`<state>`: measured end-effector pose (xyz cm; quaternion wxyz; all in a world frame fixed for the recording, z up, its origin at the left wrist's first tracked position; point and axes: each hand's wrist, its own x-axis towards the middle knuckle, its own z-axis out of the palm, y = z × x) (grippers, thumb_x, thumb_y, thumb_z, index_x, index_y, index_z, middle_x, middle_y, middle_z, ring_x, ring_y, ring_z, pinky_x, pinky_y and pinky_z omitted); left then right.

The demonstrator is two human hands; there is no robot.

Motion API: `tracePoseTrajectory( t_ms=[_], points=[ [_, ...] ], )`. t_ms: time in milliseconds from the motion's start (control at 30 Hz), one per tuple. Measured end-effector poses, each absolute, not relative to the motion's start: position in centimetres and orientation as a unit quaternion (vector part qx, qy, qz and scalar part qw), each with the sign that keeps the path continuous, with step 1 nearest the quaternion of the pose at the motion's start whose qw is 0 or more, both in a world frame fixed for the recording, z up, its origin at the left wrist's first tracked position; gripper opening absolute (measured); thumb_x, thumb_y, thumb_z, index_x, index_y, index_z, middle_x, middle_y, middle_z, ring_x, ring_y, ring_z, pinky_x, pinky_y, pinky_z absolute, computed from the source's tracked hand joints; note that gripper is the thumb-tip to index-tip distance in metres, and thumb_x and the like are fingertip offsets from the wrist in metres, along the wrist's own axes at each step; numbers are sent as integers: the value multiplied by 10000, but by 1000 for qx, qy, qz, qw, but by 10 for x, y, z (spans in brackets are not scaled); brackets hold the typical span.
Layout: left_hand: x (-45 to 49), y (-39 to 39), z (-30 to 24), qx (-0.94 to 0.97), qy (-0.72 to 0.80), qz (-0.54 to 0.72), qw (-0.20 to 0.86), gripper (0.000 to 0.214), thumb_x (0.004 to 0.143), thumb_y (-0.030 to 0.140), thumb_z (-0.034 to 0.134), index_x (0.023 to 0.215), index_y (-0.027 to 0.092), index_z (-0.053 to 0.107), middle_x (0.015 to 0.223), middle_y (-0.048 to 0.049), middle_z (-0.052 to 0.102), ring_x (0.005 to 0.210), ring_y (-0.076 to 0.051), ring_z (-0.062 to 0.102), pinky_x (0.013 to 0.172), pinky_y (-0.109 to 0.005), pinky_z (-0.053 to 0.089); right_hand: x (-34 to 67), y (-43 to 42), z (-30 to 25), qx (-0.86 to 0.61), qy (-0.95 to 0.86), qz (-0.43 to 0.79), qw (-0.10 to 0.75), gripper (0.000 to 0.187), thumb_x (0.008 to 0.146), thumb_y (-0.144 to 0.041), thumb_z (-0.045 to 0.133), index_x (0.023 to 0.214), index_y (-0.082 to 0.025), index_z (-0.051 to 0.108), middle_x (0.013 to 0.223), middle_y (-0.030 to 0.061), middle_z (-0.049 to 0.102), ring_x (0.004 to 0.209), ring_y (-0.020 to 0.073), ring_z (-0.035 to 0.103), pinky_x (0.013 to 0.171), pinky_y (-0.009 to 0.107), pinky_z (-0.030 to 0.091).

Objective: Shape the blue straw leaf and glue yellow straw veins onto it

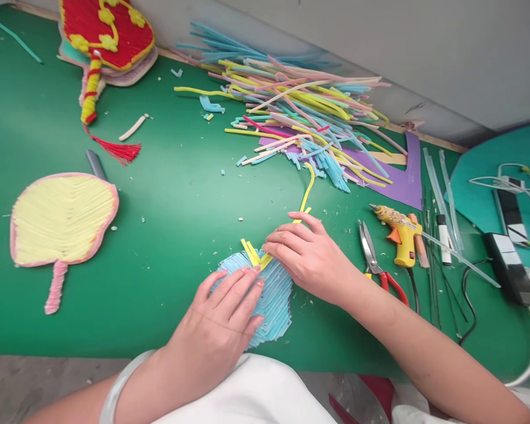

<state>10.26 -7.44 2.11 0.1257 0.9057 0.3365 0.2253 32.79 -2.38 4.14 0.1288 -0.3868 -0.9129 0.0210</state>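
A light blue fan-shaped piece (274, 297) made of fuzzy sticks lies on the green table (168, 194) near the front edge. My left hand (221, 324) rests flat on it, fingers stretched out. My right hand (307, 256) presses its fingertips on a yellow fuzzy stick (307, 191) that bends in a zigzag (252, 253) along the blue piece's top edge. The stick's free end trails up toward the pile of sticks.
A heap of coloured fuzzy sticks (300, 112) lies at the back. Scissors (373, 259) and a yellow glue gun (400, 232) sit right of my right hand. A yellow-and-pink fan (62, 221) lies left, a red fan (108, 32) with a tassel far left. Power strip (510, 253) at right.
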Motion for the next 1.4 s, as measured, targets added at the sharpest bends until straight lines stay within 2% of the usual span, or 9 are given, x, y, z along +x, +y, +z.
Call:
tracePoseTrajectory(
  t_ms=[133,233,500,900,1400],
  points=[
    [86,-56,38,895,365,224,125,354,941,177,529,1292,138,555,1306,-133,642,1238,-269,566,1033,-468,404,316,-44,43,-478,-860,26,176,109,951,-196,553,992,-202,654,1012,54,722,946,196,604,951,397,406],
    [82,-38,46,908,356,202,94,340,948,176,504,1281,170,573,1315,-115,639,1232,-281,576,1023,-485,414,306,-63,41,-525,-829,38,190,103,946,-199,569,1012,-200,649,998,62,718,920,202,606,868,374,406],
    [96,-21,37,927,329,160,85,325,969,213,472,1236,91,611,1335,-164,617,1217,-296,579,987,-479,436,290,-80,24,-593,-770,69,225,158,925,-245,614,1063,-172,639,971,74,687,899,218,581,804,363,402],
    [96,-18,26,927,329,133,121,363,969,229,469,1293,111,582,1357,-157,603,1232,-293,563,1016,-488,412,287,-75,16,-615,-747,112,226,94,940,-248,583,1009,-201,628,926,52,668,868,205,571,781,355,398],
    [100,-5,25,947,289,102,97,364,988,247,448,1297,104,579,1371,-133,598,1251,-287,553,1010,-483,384,286,-76,13,-605,-753,101,238,80,941,-231,586,993,-187,628,919,52,670,868,201,565,797,350,389]
  ],
)
